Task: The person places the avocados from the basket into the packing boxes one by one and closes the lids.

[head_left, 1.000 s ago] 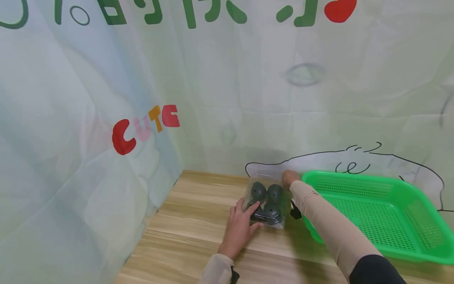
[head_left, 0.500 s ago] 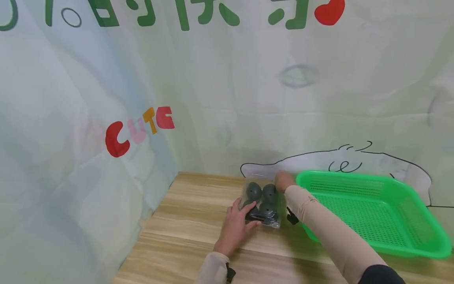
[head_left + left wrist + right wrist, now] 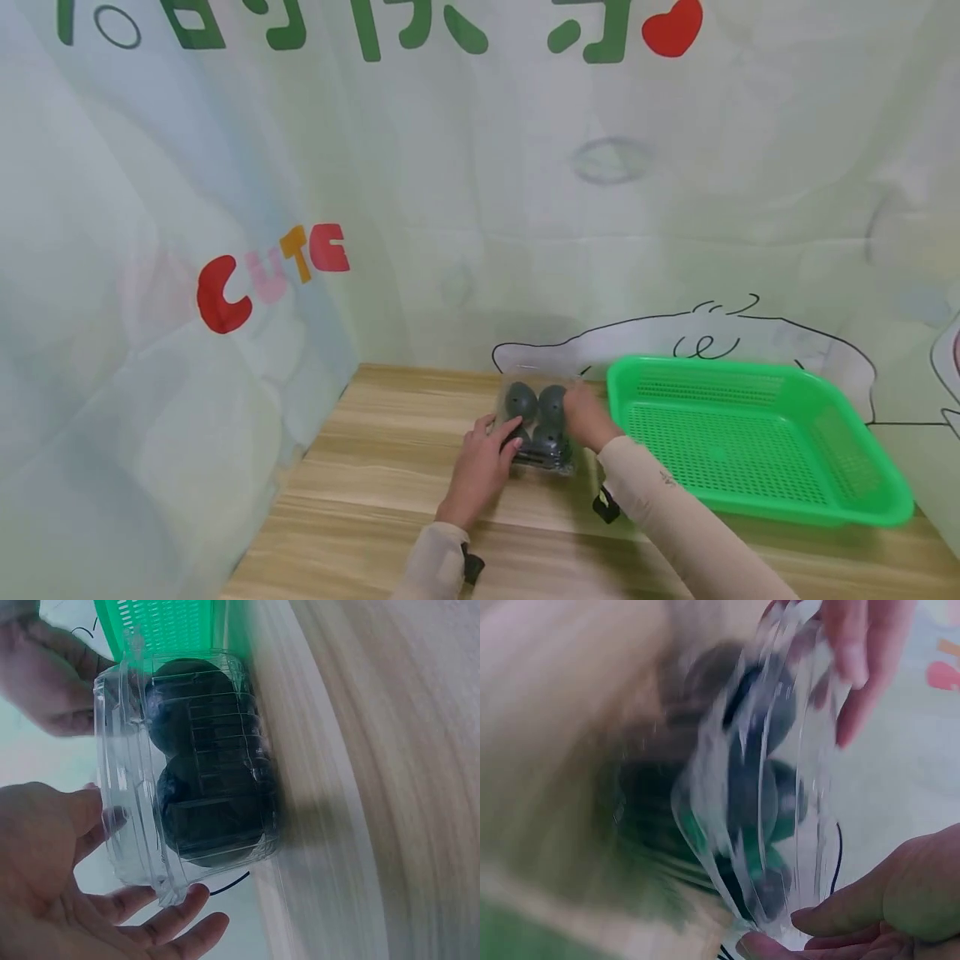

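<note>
A clear plastic clamshell box (image 3: 540, 374) lies on the table with several dark green, egg-shaped fruits (image 3: 521, 402) inside that look like avocados. My left hand (image 3: 478, 468) steadies the box's left side. In the left wrist view the left hand (image 3: 41, 859) has its fingers loosely extended against the rim. On the box's right side, my right hand (image 3: 588, 415) is at the lid edge. The right wrist view, partly blurred, has the right hand (image 3: 904, 907) pinching the clear rim between thumb and finger. The lid still covers the fruits; whether its edge is lifted is unclear.
A green perforated plastic basket (image 3: 738, 508) stands just right of the box on the wooden table (image 3: 375, 467). A printed cloth (image 3: 450, 167) hangs behind and along the left side, close to the table's edges.
My right hand has moved from the box's back right corner toward me along its right side. The left thumb has shifted slightly up from the front edge. The head view has swung right.
</note>
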The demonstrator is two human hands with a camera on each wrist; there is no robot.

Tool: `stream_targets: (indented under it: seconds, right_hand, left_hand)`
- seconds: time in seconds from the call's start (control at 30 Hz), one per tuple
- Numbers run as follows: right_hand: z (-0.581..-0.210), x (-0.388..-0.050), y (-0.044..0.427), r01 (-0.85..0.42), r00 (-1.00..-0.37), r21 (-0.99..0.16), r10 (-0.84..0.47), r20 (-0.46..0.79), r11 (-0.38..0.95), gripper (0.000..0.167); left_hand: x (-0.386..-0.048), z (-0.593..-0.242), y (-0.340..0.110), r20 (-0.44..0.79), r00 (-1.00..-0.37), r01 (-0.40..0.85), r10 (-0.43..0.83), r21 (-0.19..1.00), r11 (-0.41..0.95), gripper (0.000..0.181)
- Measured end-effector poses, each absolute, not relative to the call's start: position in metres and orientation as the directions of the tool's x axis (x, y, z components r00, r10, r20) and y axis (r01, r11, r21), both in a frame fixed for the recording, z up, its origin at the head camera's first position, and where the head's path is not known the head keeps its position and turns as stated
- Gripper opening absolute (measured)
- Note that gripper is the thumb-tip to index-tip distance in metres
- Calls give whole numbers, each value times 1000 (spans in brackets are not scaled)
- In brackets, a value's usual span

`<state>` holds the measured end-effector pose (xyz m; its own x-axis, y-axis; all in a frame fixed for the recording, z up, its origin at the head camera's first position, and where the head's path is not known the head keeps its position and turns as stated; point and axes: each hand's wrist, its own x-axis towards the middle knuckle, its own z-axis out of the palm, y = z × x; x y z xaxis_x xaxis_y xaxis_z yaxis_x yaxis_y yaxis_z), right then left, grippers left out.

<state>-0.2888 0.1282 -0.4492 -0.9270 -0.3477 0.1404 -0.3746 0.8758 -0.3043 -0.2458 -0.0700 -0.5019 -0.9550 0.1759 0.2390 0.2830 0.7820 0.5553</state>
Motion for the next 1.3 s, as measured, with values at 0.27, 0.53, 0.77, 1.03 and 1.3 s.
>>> stream_targets:
  seconds: [0.27,0.53,0.77,1.03,1.3]
  right_hand:
    - [-469,-251,132,-350,-936,-503,-272,223,791,27]
    - [-480,-224,132,-114,-993,-668,-96,63,735,47]
    - [-498,-207,127,27,-999,-787,37,-6,617,26]
    - [-522,-200,126,212,-977,-976,-8,-213,48,32]
    - [-526,-203,124,203,-979,-979,21,-202,5,32]
  left_hand:
    - [-247,-502,-72,249,-951,299,186,567,768,39]
    - [-248,-504,-72,259,-947,308,189,569,763,40]
    - [-248,-508,-68,259,-950,296,174,570,767,39]
    - [-242,-510,-67,260,-952,287,162,576,765,38]
    - [-245,-506,-65,256,-953,284,161,578,765,38]
